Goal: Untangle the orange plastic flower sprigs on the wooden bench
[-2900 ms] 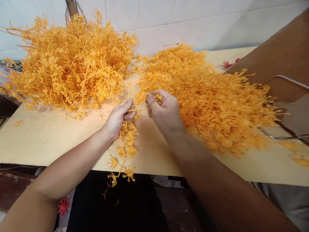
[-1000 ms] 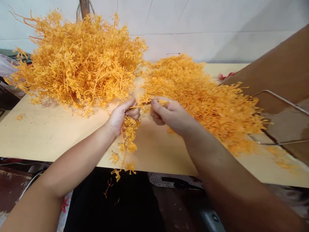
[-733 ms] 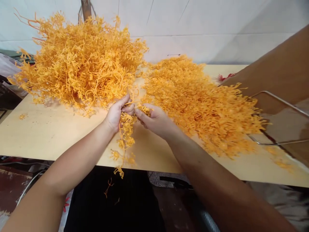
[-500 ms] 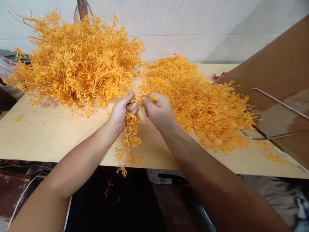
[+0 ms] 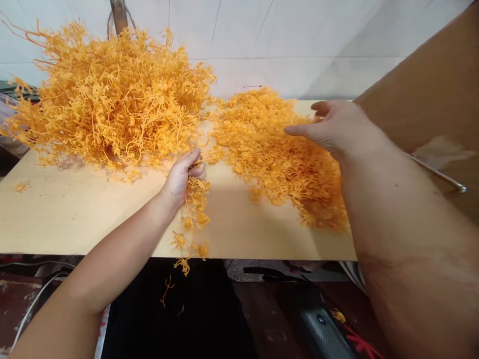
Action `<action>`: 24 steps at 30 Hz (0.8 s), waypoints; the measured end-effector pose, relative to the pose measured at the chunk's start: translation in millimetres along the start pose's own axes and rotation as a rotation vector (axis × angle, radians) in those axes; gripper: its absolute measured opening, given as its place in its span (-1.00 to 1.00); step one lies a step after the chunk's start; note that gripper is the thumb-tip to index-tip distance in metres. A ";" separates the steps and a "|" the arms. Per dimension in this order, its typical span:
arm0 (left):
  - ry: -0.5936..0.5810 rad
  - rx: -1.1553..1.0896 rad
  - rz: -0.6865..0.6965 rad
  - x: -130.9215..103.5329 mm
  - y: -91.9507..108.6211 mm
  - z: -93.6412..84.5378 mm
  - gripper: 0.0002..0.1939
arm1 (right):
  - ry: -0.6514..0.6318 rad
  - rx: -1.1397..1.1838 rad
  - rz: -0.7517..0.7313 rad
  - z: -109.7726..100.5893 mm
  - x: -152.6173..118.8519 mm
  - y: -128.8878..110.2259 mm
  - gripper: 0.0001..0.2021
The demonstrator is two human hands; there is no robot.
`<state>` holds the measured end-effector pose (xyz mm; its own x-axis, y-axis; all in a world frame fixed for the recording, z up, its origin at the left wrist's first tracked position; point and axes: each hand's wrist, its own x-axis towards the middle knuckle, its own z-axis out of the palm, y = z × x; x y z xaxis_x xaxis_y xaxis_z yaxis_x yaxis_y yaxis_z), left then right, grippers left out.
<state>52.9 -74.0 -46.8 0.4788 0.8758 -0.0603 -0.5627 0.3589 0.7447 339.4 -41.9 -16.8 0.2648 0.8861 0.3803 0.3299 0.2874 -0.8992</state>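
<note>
At the near edge of the table (image 5: pixel 75 214), an orange sprig (image 5: pixel 197 204) hung partly past the rim from the closed fingers of the left hand (image 5: pixel 183 179), with tabletop showing between it and the right-hand pile (image 5: pixel 277 149). The right hand (image 5: pixel 337 127) was over that pile's right side, thumb and fingers wide apart, contact undetermined, with a brown panel (image 5: pixel 422 85) and metal rod (image 5: pixel 437 173) just beside its arm. The taller left-hand pile (image 5: pixel 119 99) stood loose on the table, before the white wall (image 5: pixel 292 30).
</note>
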 end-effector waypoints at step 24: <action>0.163 -0.078 -0.164 5.2 5.3 -4.2 -0.53 | -0.716 -0.001 -0.037 131.4 -137.2 -43.7 -0.67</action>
<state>49.6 -66.2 -46.0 0.4561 0.8422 -0.2875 -0.5395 0.5186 0.6633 169.6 -128.3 -58.2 -0.4060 0.8971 0.1745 0.3282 0.3214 -0.8883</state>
